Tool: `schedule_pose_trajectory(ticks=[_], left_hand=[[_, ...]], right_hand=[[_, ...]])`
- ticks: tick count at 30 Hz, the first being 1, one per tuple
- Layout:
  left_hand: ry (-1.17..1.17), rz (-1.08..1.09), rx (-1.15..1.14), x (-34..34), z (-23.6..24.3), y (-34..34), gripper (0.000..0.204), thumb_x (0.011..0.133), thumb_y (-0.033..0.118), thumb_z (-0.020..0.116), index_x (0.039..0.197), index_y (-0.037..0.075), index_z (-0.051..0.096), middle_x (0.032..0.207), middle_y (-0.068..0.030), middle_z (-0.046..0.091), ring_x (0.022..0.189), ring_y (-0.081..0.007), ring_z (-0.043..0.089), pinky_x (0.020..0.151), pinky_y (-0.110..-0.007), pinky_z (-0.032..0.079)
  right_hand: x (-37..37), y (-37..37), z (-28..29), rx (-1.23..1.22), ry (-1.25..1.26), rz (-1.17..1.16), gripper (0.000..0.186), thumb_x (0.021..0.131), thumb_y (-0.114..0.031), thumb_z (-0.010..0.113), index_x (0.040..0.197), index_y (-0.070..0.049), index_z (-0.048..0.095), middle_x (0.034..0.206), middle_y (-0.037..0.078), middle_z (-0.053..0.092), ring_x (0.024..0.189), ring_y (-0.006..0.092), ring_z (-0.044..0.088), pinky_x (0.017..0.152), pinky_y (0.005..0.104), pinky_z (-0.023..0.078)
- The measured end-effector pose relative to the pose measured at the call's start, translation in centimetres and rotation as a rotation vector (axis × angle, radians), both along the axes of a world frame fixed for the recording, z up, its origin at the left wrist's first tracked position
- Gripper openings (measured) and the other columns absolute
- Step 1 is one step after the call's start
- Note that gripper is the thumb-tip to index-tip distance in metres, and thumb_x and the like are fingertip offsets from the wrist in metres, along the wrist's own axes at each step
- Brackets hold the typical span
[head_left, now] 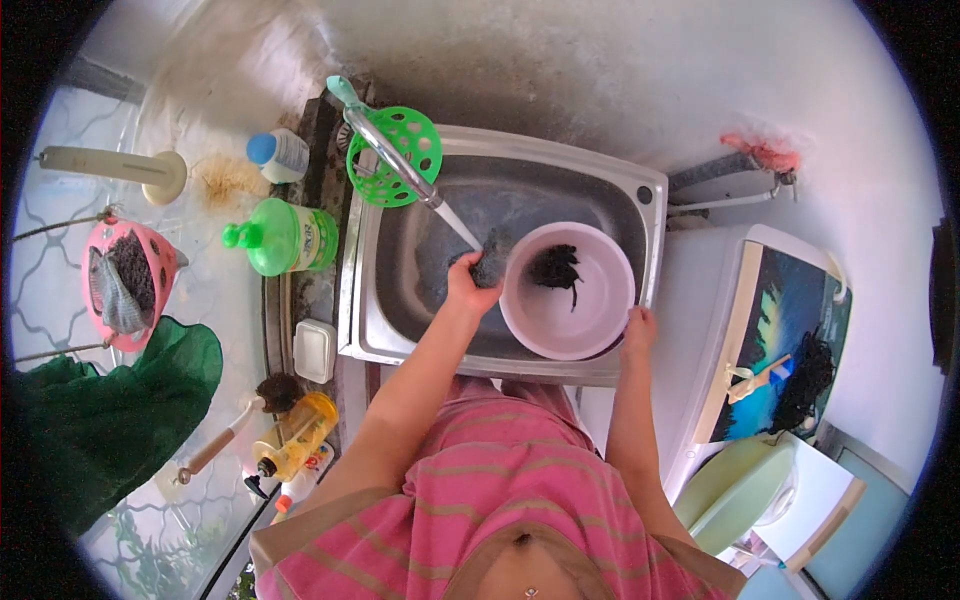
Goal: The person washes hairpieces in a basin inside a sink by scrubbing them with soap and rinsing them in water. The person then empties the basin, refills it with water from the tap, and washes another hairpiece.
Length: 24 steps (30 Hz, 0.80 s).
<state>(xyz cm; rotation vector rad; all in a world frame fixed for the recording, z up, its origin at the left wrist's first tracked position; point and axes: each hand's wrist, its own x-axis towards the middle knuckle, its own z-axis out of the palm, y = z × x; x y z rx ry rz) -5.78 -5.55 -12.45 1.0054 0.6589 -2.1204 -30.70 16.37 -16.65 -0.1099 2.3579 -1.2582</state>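
My left hand (474, 286) is in the steel sink, under the stream from the chrome faucet (395, 157). Its fingers curl at a dark grey, wet-looking clump (489, 266), too blurred by water to name. A pale pink basin (565, 338) sits tilted at the sink's right side, close beside that hand. Inside the basin lies a black, stringy clump (553, 267) with a thin tail. My right hand (640, 326) grips the basin's right rim.
A green perforated basket (425, 140) hangs by the faucet at the sink's (362, 318) back left corner. Bottles, a green jug (277, 238), a white soap box (315, 351) and a brush (230, 432) line the left ledge. A white appliance (690, 330) adjoins the sink's right.
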Motion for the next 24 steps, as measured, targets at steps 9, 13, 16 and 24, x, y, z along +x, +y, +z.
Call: schedule_pose_trajectory(ticks=[9,13,16,24], left_hand=[[0.139,-0.199,-0.063,0.3,1.1,0.4,0.035,0.078,0.013,0.042,0.109,-0.002,0.048,0.104,-0.0111,0.057,0.078,-0.0216,0.058,0.063,-0.033,0.046],[-0.156,-0.239,-0.308,-0.7,1.3,2.1,0.033,0.089,0.024,0.039,0.111,0.0,0.048,0.103,-0.0108,0.056,0.096,-0.0239,0.055,0.082,-0.037,0.044],[-0.662,-0.346,-0.379,-0.9,2.6,0.3,0.039,0.09,0.028,0.04,0.119,0.002,0.043,0.11,-0.0115,0.053,0.104,-0.0244,0.051,0.087,-0.037,0.041],[-1.316,-0.737,-1.111,-1.6,3.7,1.6,0.051,0.087,0.04,0.045,0.12,0.001,0.043,0.123,-0.0234,0.04,0.116,-0.0368,0.036,0.097,-0.042,0.029]], right_hand=[[11.0,-11.3,4.1,-0.331,-0.118,0.546,0.047,0.086,-0.024,0.054,0.123,0.001,0.041,0.122,0.015,0.043,0.11,0.0232,0.042,0.094,0.0336,0.033],[15.3,-17.0,3.8,-0.618,-0.852,0.471,0.056,0.091,-0.036,0.045,0.132,0.001,0.031,0.131,0.013,0.039,0.119,0.0202,0.037,0.098,0.0287,0.03],[17.1,-18.2,4.1,-0.509,-0.748,0.523,0.045,0.092,-0.036,0.044,0.124,-0.004,0.041,0.114,0.009,0.053,0.105,0.0177,0.05,0.09,0.027,0.038],[16.3,-19.5,4.3,-0.736,-1.066,0.208,0.037,0.087,-0.019,0.049,0.119,-0.003,0.043,0.103,0.011,0.055,0.092,0.0212,0.053,0.083,0.0341,0.042]])
